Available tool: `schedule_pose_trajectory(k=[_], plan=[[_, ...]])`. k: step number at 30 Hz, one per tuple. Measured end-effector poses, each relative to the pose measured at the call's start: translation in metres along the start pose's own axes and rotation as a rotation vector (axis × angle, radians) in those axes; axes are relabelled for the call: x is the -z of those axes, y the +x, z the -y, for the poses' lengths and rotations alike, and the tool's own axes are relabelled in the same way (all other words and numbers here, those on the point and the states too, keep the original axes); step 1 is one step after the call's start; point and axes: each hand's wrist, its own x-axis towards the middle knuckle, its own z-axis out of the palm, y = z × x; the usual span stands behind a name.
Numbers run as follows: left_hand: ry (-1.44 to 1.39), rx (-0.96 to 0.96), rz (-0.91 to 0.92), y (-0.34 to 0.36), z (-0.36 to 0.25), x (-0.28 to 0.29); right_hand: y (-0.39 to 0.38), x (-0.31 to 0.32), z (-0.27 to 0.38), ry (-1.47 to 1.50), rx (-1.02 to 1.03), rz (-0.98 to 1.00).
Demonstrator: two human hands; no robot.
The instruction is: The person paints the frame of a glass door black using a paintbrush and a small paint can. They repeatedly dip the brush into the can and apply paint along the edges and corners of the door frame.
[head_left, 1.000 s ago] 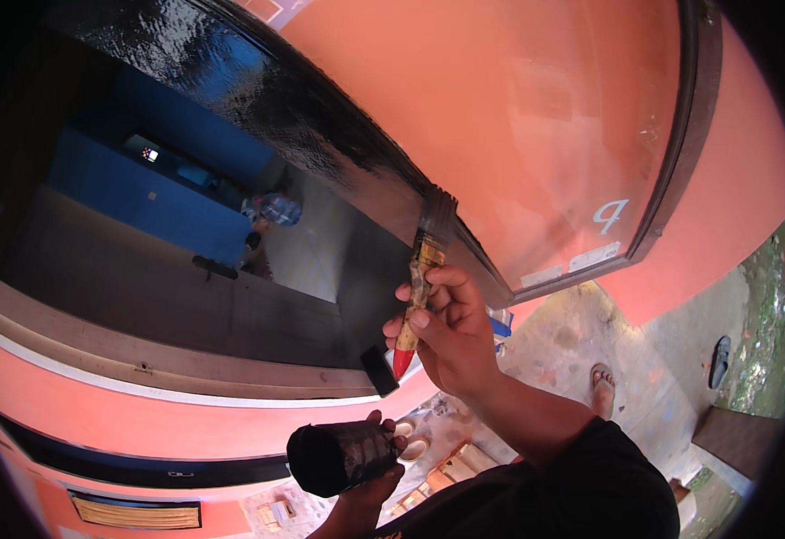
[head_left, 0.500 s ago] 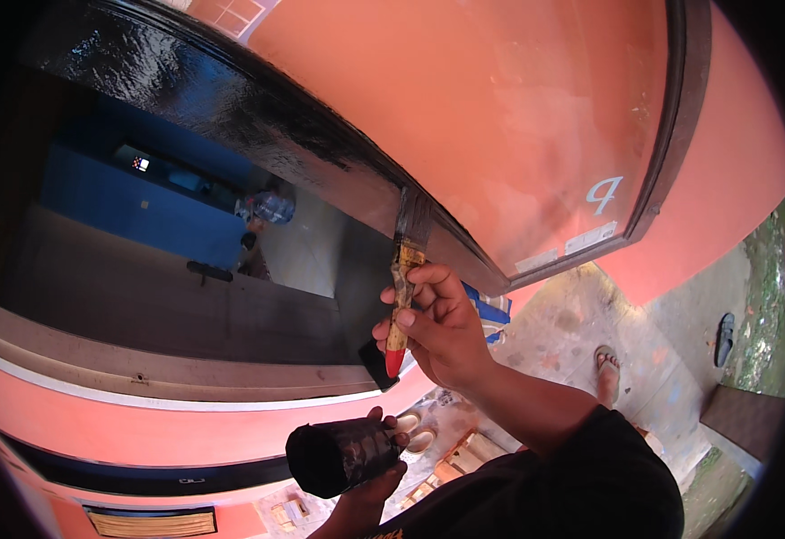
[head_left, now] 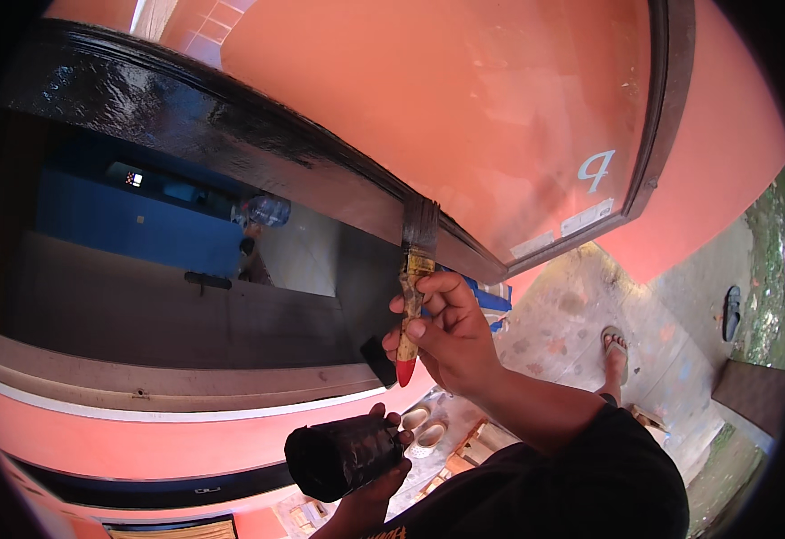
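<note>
One brush (head_left: 418, 260) occupies the right hand (head_left: 452, 340); one container (head_left: 340, 456), the left hand (head_left: 383, 486).

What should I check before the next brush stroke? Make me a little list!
1. Right hand gripping the paintbrush: ok.
2. Left hand holding the black can: ok.
3. Can full enough: cannot tell, its inside is too dark.
4. Bristles at the frame strip: ok, though how hard they press, I cannot tell.
5. Strip glossy black all along: not ok, dull brown near the brush.
</note>
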Motion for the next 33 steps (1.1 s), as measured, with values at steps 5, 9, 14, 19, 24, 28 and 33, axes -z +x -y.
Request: schedule_pose_trajectory(k=[5, 9, 14, 19, 24, 28, 33], plan=[[0.04, 0.018, -0.015, 0.002, 0.0, -0.001, 0.007, 0.014, -0.009, 0.048, -0.004, -0.042], [0.058, 0.048, -0.014, 0.005, -0.003, 0.0, -0.002, 0.016, -0.01, 0.062, -0.033, -0.053], [0.061, 0.047, -0.019, 0.009, -0.004, 0.002, -0.002, 0.023, -0.006, 0.027, 0.028, -0.061], [0.069, 0.074, -0.037, 0.015, -0.006, -0.001, -0.005, 0.029, -0.015, 0.077, -0.026, -0.061], [0.095, 0.078, -0.055, 0.015, -0.008, -0.002, -0.014, 0.034, -0.011, 0.059, 0.055, -0.041], [0.113, 0.078, -0.042, 0.021, -0.006, -0.006, -0.006, 0.04, -0.017, 0.072, -0.007, -0.087], [0.11, 0.109, -0.028, 0.021, -0.007, -0.002, -0.02, 0.04, -0.017, 0.084, -0.025, -0.101]])
